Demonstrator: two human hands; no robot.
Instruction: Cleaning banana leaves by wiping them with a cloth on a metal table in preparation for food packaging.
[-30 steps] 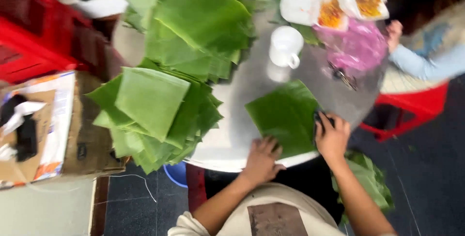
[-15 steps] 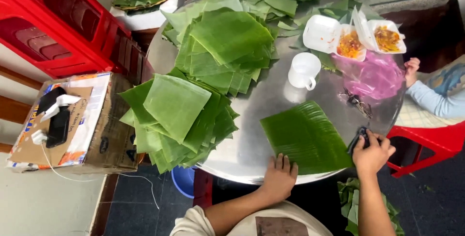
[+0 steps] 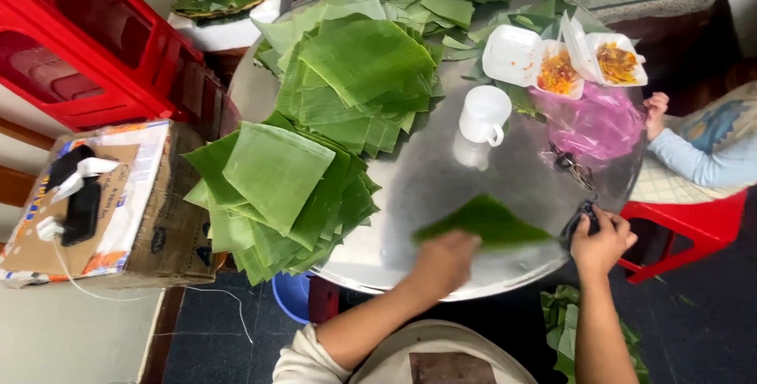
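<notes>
Lifting a banana leaf off the round metal table, left hand grips its edge; right hand clutches a small dark object.

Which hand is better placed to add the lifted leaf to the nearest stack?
Left, probably. The left hand already touches the lifted banana leaf and is on the side of the nearest leaf stack. The right hand is at the table's far edge on a small dark object.

Glossy metal table, matt green leaves, cardboard box
</notes>
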